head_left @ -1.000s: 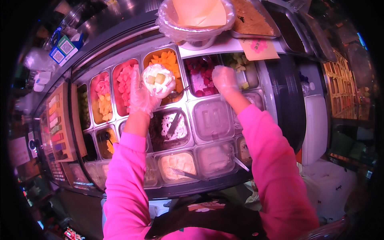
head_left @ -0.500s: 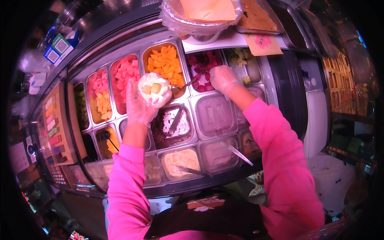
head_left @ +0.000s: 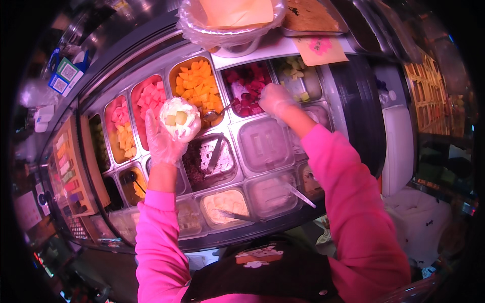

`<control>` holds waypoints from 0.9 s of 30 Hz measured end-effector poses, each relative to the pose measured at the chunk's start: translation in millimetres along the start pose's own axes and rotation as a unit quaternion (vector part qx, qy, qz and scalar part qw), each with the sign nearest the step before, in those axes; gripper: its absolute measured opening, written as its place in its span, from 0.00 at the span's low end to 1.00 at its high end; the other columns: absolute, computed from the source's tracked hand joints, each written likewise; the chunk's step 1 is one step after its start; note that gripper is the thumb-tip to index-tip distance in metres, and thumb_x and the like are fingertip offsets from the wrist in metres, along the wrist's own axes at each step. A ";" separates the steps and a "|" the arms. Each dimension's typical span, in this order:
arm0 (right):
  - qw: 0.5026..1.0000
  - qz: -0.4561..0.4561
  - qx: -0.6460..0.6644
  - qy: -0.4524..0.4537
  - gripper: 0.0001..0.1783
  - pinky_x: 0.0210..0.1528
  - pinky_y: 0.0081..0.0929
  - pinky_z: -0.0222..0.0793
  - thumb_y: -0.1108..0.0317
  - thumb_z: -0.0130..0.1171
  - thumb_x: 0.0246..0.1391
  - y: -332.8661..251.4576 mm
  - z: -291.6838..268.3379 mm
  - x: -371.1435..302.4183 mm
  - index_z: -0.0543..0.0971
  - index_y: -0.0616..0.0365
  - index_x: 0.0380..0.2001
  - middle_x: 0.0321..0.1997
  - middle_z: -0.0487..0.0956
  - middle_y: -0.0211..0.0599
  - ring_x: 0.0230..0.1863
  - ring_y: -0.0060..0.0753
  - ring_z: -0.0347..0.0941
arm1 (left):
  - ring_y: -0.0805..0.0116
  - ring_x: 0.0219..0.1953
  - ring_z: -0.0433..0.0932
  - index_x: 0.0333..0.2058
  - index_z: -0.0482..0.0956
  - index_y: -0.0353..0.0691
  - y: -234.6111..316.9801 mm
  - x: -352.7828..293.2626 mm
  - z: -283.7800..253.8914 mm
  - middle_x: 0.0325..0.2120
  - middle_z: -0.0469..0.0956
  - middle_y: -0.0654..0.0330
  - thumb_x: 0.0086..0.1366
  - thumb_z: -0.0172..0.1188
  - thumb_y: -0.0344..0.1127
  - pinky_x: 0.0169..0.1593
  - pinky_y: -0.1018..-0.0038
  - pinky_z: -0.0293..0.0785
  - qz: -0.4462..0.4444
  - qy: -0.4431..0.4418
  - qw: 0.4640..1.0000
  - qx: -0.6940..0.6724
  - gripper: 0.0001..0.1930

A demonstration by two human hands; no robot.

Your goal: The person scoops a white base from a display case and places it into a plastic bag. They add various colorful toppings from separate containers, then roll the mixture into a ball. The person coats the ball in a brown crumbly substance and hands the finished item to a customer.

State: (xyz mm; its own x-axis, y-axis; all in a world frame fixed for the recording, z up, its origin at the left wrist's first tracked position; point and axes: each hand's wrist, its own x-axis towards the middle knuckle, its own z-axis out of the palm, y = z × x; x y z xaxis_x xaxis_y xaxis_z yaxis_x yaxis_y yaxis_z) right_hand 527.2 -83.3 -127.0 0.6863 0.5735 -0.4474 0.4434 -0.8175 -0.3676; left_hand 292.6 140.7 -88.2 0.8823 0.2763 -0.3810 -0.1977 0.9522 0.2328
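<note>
My left hand, in a clear glove, holds a round mound of white cream on its palm, above the fruit trays. Two pale yellow-green fruit cubes sit on the cream; what lies under it is hidden. My gloved right hand is closed at the right edge of a tray of dark red fruit pieces. Its fingertips are turned away, so I cannot make out anything between them. To its left, a metal spoon leans over the edge of the mango tray.
Trays of pink cubes and pale green cubes flank these. Nearer stand a dark crumb tray, a lidded tray and a cream-coloured spread with a spatula. A plastic-lined bowl stands at the back.
The trays and bowl have shifted slightly left in view, and both hands with them. The right hand stays at the dark red fruit, and the cream mound remains in the left hand.
</note>
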 end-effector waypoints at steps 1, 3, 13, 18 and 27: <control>0.998 0.032 0.059 -0.020 0.13 0.54 0.44 0.78 0.67 0.61 0.51 -1.9 5.1 -0.6 0.87 0.60 0.36 0.46 0.84 0.56 0.51 0.56 0.82 | 0.42 0.64 0.70 0.67 0.66 0.35 -1.2 0.4 -0.8 0.63 0.71 0.46 0.66 0.63 0.62 0.66 0.44 0.69 -0.002 -0.006 1.000 -0.007 0.42; 0.992 0.086 0.089 -0.036 0.15 0.56 0.43 0.77 0.63 0.59 0.54 -6.3 14.8 -0.3 0.87 0.62 0.38 0.48 0.83 0.58 0.54 0.55 0.81 | 0.42 0.64 0.71 0.67 0.66 0.34 -3.8 3.0 -2.0 0.63 0.72 0.46 0.66 0.63 0.61 0.67 0.44 0.69 0.009 -0.004 1.000 0.003 0.42; 0.872 0.104 0.455 -0.150 0.10 0.17 0.31 0.59 0.66 0.64 0.56 41.1 14.0 -3.4 0.88 0.61 0.36 0.18 0.74 0.33 0.16 0.29 0.68 | 0.41 0.65 0.69 0.68 0.66 0.36 -9.9 0.5 7.8 0.64 0.70 0.47 0.66 0.63 0.62 0.66 0.41 0.68 0.000 0.009 1.000 0.023 0.42; 0.738 0.166 0.620 -0.211 0.08 0.14 0.22 0.51 0.63 0.70 0.54 52.9 26.0 -6.8 0.85 0.56 0.32 0.17 0.68 0.23 0.11 0.18 0.58 | 0.40 0.64 0.70 0.67 0.67 0.38 -21.2 3.2 11.1 0.63 0.71 0.47 0.65 0.64 0.63 0.65 0.39 0.68 -0.007 0.003 1.000 0.007 0.42; 0.697 0.132 0.700 -0.082 0.12 0.14 0.22 0.50 0.64 0.64 0.61 45.0 18.9 -29.5 0.83 0.62 0.41 0.19 0.69 0.28 0.13 0.19 0.57 | 0.40 0.65 0.70 0.64 0.71 0.42 -40.4 5.7 29.4 0.62 0.72 0.47 0.66 0.64 0.61 0.64 0.33 0.68 -0.020 -0.016 0.999 0.033 0.36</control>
State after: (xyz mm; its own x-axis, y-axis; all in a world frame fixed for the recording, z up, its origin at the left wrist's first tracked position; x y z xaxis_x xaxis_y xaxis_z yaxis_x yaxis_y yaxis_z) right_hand 516.0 -135.9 -145.8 0.5121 0.5054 -0.6945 -0.7617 -0.1065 -0.6391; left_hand 318.2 99.9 -73.5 0.9024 0.2326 -0.3627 -0.1341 0.9515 0.2767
